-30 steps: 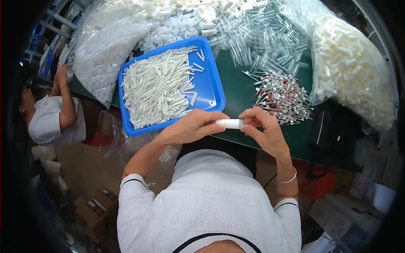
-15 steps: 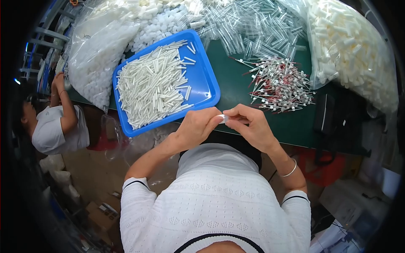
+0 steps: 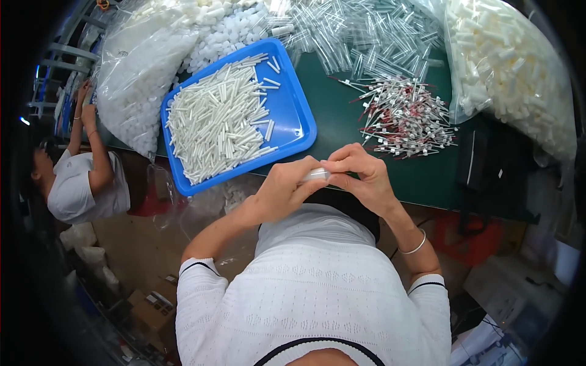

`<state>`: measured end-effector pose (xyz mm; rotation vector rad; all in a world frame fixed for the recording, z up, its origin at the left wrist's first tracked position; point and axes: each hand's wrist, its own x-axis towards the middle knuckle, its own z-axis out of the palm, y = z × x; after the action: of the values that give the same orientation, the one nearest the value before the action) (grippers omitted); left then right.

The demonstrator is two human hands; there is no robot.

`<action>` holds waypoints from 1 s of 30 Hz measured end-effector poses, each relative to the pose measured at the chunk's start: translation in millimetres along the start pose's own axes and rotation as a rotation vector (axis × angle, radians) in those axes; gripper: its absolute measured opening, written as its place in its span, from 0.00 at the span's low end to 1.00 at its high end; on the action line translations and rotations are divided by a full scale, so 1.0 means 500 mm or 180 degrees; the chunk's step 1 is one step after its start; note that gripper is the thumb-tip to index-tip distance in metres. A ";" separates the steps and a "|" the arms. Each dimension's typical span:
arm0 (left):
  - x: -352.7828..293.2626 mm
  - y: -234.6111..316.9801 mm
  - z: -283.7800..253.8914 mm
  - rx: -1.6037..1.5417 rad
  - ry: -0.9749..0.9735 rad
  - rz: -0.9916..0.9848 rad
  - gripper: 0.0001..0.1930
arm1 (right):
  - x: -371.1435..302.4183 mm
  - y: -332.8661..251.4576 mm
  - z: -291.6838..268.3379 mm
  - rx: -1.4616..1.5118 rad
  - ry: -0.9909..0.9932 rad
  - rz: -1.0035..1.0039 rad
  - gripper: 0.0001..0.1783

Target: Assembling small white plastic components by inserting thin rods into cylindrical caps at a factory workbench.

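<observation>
My left hand (image 3: 285,186) is closed around a short, whitish, see-through tube (image 3: 316,174), held just off the near edge of the green table. The fingers of my right hand (image 3: 365,178) pinch the tube's right end. What sits inside the tube is too small to make out. Close to my left hand stands a blue tray (image 3: 287,116) with a heap of short white sticks (image 3: 213,125). Beyond my right hand lies a pile of thin red-and-white pieces with white tips (image 3: 406,116).
Clear tubes (image 3: 372,36) lie heaped at the back, beside white caps (image 3: 229,33). Full plastic bags of white parts stand at left (image 3: 131,79) and right (image 3: 506,67). A black box-like object (image 3: 473,161) sits at the table's right. Another person (image 3: 85,177) works at far left.
The see-through tube now shows more between my hands, where only a small white bit was visible. My right hand has risen slightly. The other person's hands have moved.
</observation>
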<state>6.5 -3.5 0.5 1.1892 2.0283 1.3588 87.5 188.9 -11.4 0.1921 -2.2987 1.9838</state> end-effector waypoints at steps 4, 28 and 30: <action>0.001 -0.001 -0.001 -0.1670 -0.0651 -0.0912 0.14 | -0.010 0.024 0.010 0.1915 -0.0014 0.0265 0.11; 0.005 0.038 0.083 -0.4748 0.0063 -0.1594 0.26 | -0.001 -0.019 0.044 -0.1954 0.0637 -0.1459 0.40; -0.007 0.047 0.086 -0.4733 0.0055 -0.1700 0.26 | -0.005 -0.016 0.039 -0.1823 0.0616 -0.1618 0.39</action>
<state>49.4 20.4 2.4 -0.0455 0.6904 1.8603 91.4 168.7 -6.8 0.4518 -2.2824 1.0221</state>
